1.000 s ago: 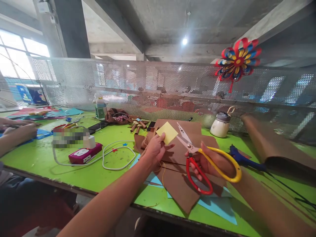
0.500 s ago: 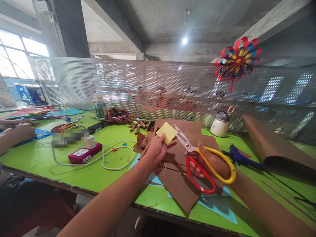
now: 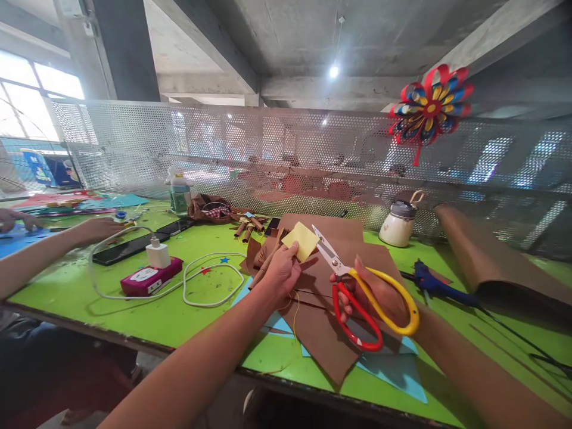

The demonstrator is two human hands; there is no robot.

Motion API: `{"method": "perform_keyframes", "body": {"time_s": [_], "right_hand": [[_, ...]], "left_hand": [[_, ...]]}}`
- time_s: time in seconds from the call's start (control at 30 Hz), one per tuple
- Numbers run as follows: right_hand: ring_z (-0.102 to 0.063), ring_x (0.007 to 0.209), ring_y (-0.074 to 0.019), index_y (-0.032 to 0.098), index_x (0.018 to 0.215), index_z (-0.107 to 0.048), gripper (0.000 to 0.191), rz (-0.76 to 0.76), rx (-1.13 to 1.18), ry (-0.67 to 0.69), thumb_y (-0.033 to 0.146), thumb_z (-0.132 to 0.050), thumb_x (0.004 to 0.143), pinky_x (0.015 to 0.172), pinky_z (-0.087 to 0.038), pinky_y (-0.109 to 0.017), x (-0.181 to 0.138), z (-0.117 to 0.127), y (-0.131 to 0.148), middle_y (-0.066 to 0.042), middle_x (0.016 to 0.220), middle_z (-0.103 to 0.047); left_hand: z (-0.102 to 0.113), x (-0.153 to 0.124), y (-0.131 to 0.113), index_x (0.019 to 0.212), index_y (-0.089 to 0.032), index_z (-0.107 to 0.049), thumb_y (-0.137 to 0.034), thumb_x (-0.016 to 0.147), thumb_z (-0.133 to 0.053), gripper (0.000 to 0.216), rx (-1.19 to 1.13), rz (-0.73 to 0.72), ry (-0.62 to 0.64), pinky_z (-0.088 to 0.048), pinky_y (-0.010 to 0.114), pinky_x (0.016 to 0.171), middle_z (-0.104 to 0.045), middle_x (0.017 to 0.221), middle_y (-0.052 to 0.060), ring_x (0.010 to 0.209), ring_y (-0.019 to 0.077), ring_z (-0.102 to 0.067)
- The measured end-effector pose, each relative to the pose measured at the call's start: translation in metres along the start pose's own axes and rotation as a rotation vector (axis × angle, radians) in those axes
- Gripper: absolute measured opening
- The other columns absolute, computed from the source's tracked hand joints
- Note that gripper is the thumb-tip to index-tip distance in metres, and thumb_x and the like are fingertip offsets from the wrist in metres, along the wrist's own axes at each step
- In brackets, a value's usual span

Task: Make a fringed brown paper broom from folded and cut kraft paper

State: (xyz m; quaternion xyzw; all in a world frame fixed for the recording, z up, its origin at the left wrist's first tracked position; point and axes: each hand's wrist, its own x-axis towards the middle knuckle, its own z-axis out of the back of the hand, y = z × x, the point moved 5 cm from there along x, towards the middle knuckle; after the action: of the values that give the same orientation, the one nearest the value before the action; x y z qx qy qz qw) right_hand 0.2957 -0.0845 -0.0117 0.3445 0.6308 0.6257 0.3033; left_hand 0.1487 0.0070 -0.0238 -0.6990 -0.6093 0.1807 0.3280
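Note:
Between thumb and fingers, my left hand [image 3: 285, 268] pinches a small square of yellow paper [image 3: 302, 239]. My right hand [image 3: 378, 293] grips a large pair of scissors [image 3: 335, 262] with one red and one yellow handle. The blades are slightly parted and point up and left, their tips close to the paper's right edge. Brown paper sheets [image 3: 335, 351] lie beneath both hands, with light blue paper [image 3: 397, 369] partly under them. A folded brown paper piece [image 3: 263, 255] sits just behind my left wrist.
At left are a purple power strip [image 3: 152, 277] with a white charger and cable, phones [image 3: 129, 247] and a co-worker's hand [image 3: 105, 228]. A glue gun [image 3: 442, 286], a cream jar [image 3: 397, 225] and rolled brown paper [image 3: 504, 262] stand right. Mesh [image 3: 268, 155] borders the back.
The scissors have shifted slightly left, nearer the yellow paper. At left, a co-worker's arm has reached across toward the items behind the phone. My left hand keeps its pinch.

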Motion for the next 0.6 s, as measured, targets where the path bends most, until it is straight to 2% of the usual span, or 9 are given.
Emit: {"method": "perform_keyframes", "body": {"time_s": [0.17, 0.5, 0.6], "right_hand": [[-0.056, 0.096, -0.0192, 0.016, 0.114, -0.052, 0.031, -0.036, 0.017, -0.018, 0.031, -0.050, 0.087, 0.080, -0.049, -0.040, -0.002, -0.002, 0.006, -0.008, 0.114, -0.054], [-0.056, 0.096, -0.0190, 0.017, 0.114, -0.052, 0.031, -0.033, 0.043, -0.076, 0.031, -0.050, 0.087, 0.080, -0.049, -0.040, -0.001, -0.009, 0.011, -0.008, 0.116, -0.054], [-0.058, 0.089, -0.0178, 0.017, 0.110, -0.054, 0.030, -0.019, 0.043, -0.097, 0.037, -0.046, 0.088, 0.075, -0.050, -0.036, 0.002, -0.009, 0.008, -0.008, 0.108, -0.058]], "left_hand": [[-0.003, 0.000, -0.001, 0.105, -0.013, -0.056, -0.011, 0.084, -0.047, 0.024, -0.002, -0.053, 0.019, -0.050, 0.045, 0.086, -0.064, 0.102, 0.011, 0.089, 0.0197, -0.063], [-0.013, -0.009, 0.010, 0.110, -0.012, -0.054, -0.010, 0.085, -0.045, 0.027, 0.016, 0.053, 0.088, -0.049, 0.045, 0.087, -0.062, 0.108, 0.014, 0.099, 0.0224, -0.060], [-0.011, -0.008, 0.015, 0.110, -0.011, -0.054, -0.010, 0.084, -0.046, 0.027, 0.022, 0.057, 0.111, -0.050, 0.046, 0.087, -0.062, 0.107, 0.014, 0.097, 0.0230, -0.060]]}}
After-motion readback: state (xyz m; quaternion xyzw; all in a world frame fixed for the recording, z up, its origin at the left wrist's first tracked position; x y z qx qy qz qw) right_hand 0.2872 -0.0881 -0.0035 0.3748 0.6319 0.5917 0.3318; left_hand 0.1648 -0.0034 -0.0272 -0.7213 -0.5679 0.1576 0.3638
